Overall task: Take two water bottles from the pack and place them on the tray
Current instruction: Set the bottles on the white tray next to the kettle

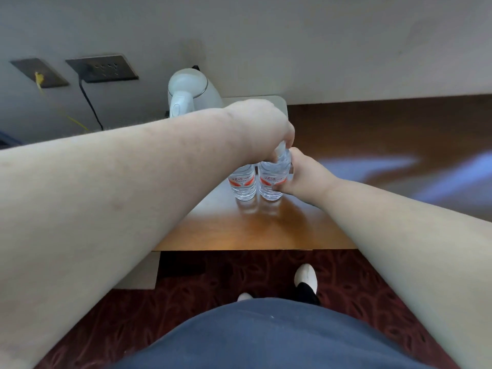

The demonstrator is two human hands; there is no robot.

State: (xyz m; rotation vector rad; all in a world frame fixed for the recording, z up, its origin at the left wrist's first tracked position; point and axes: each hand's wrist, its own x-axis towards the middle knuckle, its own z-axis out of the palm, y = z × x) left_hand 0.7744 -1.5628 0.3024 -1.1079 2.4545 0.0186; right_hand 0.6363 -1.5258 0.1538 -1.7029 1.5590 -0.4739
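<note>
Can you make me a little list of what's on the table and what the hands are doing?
bottles: left bottle and right bottle, upright, side by side
labels: red and white
left hand: on the bottle tops from above
right hand: grip around the right bottle's side
kettle: white, behind the left arm
tray: pale, mostly hidden behind the hand
table: shiny brown wood

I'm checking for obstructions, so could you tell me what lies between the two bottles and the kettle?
In the head view, the left hand and forearm cross between the bottles and kettle.
</note>
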